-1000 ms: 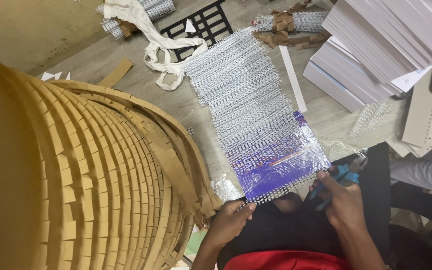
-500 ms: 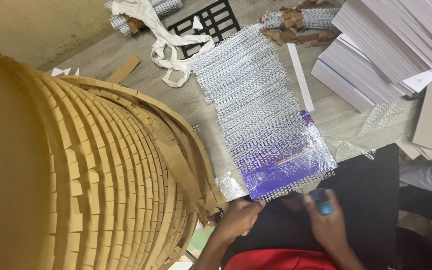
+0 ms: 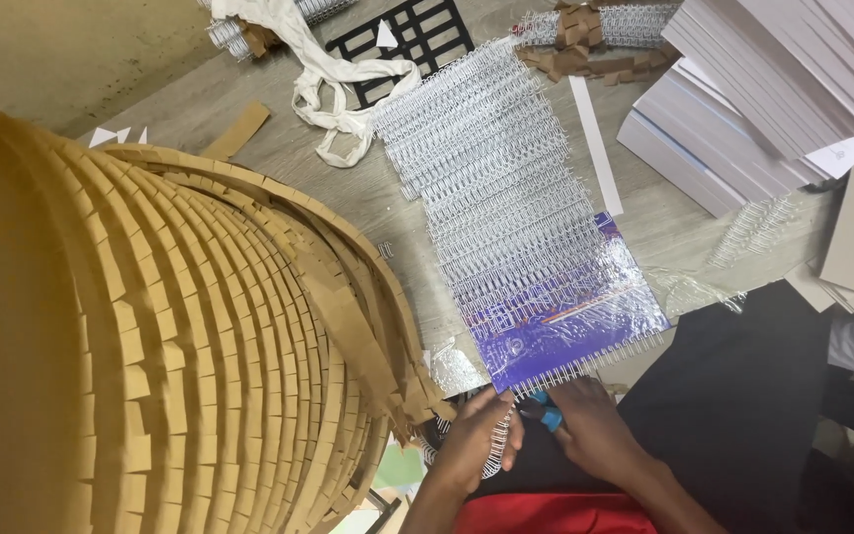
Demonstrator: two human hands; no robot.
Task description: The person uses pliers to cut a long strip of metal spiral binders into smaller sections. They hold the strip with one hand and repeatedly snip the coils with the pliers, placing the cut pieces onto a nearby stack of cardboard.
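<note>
- Head view looks down at a grey tabletop (image 3: 378, 213) that is very full.
- On the left, a big fan of brown cardboard strips (image 3: 180, 346) fills most of the room. Its curved edge comes close to the hands.
- On the far right, tall stacks of white paper (image 3: 743, 99) stand at the edge.
- Between them lies a long row of silver wire coils (image 3: 491, 168), running from far to near. Only thin strips of bare tabletop show beside it.
- The near end of the row sits on a shiny purple sheet (image 3: 570, 316).
- A white cloth strip (image 3: 338, 74) and a black grid piece (image 3: 412, 35) lie at the far side.
- The left hand (image 3: 471, 445) is closed around one loose wire coil (image 3: 498, 435), just near the purple sheet.
- The right hand (image 3: 595, 430) is right beside it, curled around a small blue tool (image 3: 549, 415). The tool is mostly hidden, so I cannot tell what kind it is.
- The loose wire coil touches the left hand and lies just left of the right hand.
- A black sheet (image 3: 743, 386) lies to the right of the hands.
</note>
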